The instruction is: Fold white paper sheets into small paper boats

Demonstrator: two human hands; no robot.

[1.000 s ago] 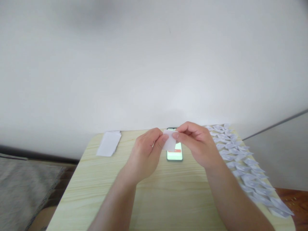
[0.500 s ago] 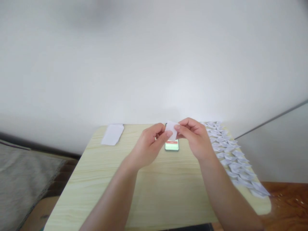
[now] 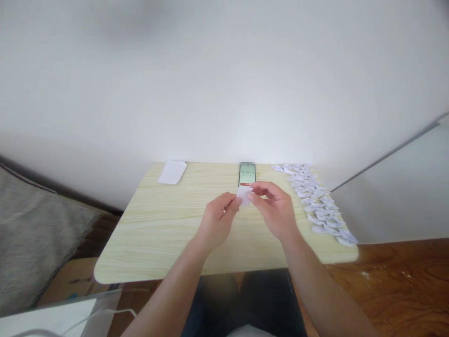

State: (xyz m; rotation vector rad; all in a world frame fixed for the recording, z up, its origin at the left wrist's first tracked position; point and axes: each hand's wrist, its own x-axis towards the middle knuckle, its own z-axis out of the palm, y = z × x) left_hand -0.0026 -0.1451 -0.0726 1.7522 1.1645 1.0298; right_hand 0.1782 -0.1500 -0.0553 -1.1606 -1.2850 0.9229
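A small white piece of folded paper [image 3: 244,196] is held up between my two hands, above the middle of the table. My left hand [image 3: 220,217] pinches its left edge between thumb and fingers. On the other side my right hand [image 3: 274,206] grips the upper right part, thumb in front. Just behind the paper lies a phone [image 3: 247,173] with a lit screen showing digits; its lower end is hidden by the paper.
Along the right edge of the wooden table [image 3: 157,234] lie several folded white paper boats [image 3: 315,196] in rows. A stack of white paper [image 3: 172,172] rests at the back left. The white wall [image 3: 224,93] rises directly behind the table.
The view has tilted down and back, so the table's front edge and my legs now show. My hands sit lower against the phone, uncovering its upper screen; both still hold the paper.
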